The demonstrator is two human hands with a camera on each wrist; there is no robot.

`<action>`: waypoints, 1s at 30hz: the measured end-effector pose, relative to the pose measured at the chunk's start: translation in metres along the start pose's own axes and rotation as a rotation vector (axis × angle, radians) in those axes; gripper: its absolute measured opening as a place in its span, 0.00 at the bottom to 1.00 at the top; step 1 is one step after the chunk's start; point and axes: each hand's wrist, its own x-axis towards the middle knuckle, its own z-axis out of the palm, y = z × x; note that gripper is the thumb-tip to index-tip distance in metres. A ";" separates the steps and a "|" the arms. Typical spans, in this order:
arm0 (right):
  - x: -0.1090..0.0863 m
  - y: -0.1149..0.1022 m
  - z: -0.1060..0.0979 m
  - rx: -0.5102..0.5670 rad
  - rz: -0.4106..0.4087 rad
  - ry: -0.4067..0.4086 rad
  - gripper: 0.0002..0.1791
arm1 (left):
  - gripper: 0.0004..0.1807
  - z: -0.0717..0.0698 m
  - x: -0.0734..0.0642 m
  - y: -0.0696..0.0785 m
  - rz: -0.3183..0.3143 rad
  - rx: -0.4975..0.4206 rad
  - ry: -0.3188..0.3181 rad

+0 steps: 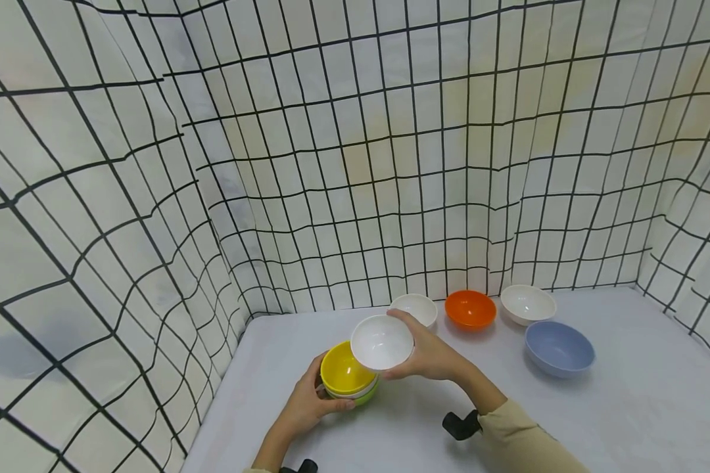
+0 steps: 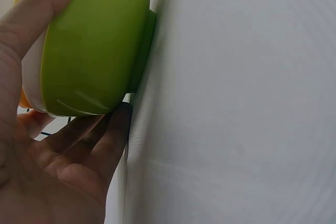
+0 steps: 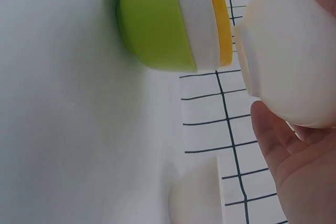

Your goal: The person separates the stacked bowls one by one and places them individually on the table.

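A white bowl (image 1: 381, 343) is held up by my right hand (image 1: 428, 349), thumb and fingers on opposite sides of it. Just left of it and lower stands a nested stack, with a yellow bowl (image 1: 346, 369) on top, a white one in the middle and a green bowl (image 2: 97, 45) at the bottom. My left hand (image 1: 309, 398) grips the stack from the left, its thumb in front and its fingers around the far side. In the right wrist view the raised white bowl (image 3: 294, 51) is apart from the stack, its foot facing the yellow rim.
Along the back of the white table (image 1: 645, 394) stand another white bowl (image 1: 417, 309), an orange bowl (image 1: 471, 310) and a third white bowl (image 1: 528, 304). A blue bowl (image 1: 559, 349) sits nearer at the right. Grid-patterned cloth walls (image 1: 355, 164) enclose the back and sides.
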 end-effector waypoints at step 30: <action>-0.063 0.065 -0.059 -0.089 0.100 0.096 0.65 | 0.60 -0.001 0.002 -0.002 -0.006 -0.013 -0.003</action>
